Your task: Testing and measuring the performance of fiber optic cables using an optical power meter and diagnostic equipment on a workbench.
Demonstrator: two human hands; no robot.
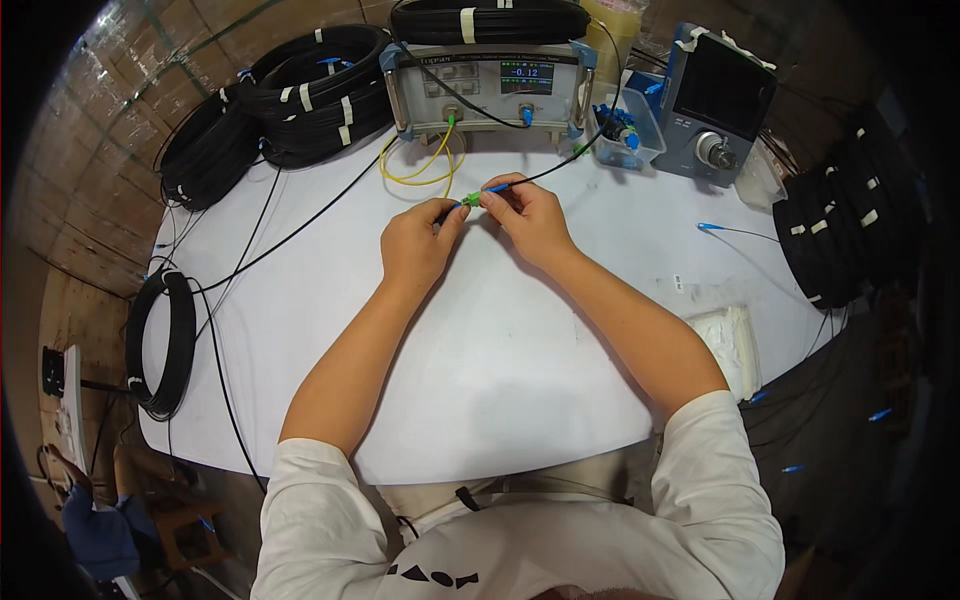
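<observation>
Both hands meet over a small green connector above the middle of the white table [480, 350].

The left hand [418, 243] and the right hand [528, 215] are close together, fingertips pinched on the green connector [469, 200], from which a blue-booted black cable [540, 177] runs up and to the right. Just beyond the hands lies a looped yellow cable [425, 172], in front of a grey test instrument [487, 92] with a lit display. Coils of black cable [300, 95] are stacked at the far left, another black coil [160, 345] hangs over the left edge, and more coils [835, 235] sit at the right. A dark-screened grey device [715, 105] stands at the far right beside a clear box of blue parts [628, 128].
</observation>
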